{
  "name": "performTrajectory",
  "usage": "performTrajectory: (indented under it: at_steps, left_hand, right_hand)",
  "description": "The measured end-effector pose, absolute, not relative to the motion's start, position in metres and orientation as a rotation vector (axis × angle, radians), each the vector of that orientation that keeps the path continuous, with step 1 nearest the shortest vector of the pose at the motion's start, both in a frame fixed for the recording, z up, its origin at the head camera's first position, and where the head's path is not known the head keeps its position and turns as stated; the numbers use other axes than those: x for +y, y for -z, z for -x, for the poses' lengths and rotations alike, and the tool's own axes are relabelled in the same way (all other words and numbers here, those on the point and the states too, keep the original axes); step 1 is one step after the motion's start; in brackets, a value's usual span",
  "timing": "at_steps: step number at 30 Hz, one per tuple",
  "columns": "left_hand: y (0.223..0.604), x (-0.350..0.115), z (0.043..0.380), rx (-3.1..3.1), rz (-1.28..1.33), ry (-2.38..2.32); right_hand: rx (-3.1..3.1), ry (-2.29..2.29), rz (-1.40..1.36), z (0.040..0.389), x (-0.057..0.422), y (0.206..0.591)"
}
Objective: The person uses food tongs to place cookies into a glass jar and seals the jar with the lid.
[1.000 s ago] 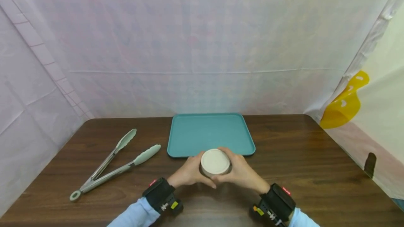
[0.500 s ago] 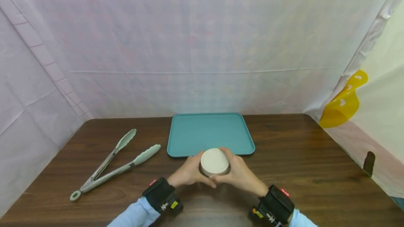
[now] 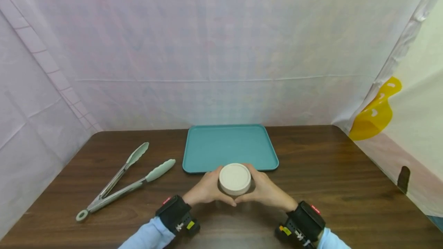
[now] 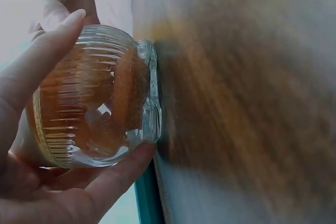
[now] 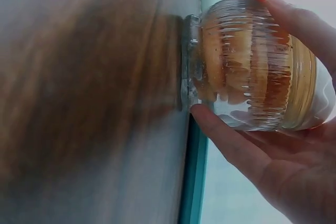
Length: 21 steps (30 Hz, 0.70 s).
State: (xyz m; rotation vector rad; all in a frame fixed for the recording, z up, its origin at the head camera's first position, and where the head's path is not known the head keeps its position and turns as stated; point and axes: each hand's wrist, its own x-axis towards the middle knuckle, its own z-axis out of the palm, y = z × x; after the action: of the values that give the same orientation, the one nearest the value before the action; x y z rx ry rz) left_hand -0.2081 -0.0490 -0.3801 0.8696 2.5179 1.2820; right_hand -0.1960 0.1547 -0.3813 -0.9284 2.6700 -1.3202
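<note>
A ribbed glass jar (image 3: 235,180) with a white lid stands on the wooden table, in front of the tray. Through its clear wall the left wrist view shows orange-brown pieces inside the jar (image 4: 89,103). My left hand (image 3: 207,190) grips the jar from the left, thumb on the near side. From the right, my right hand (image 3: 265,192) holds it the same way, and the two thumbs meet at the front. In the right wrist view a finger reaches down to the base of the jar (image 5: 241,72), close to the tabletop.
A teal tray (image 3: 228,145) lies just beyond the jar, towards the back edge of the table (image 3: 328,172). Tongs (image 3: 119,187) with pale green tips lie spread on the left side. White cloth hangs behind the table, with a yellow shape (image 3: 375,114) at the right.
My right thumb has shifted slightly towards the front of the jar, so more of the jar's near side shows. The jar and my left hand have stayed nearly in place.
</note>
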Motion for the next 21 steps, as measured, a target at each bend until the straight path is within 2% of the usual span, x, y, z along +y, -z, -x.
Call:
performTrajectory:
  at_steps: [10, 21]
  left_hand:
    - [0.383, -0.032, 0.209, 2.560, -0.931, -1.285]
    - [0.373, 0.024, 0.224, 2.539, -1.042, -1.217]
  right_hand:
    - [2.684, 1.342, 0.877, 0.194, 0.171, 0.380]
    - [2.713, 1.400, 0.725, 0.190, 0.227, 0.371]
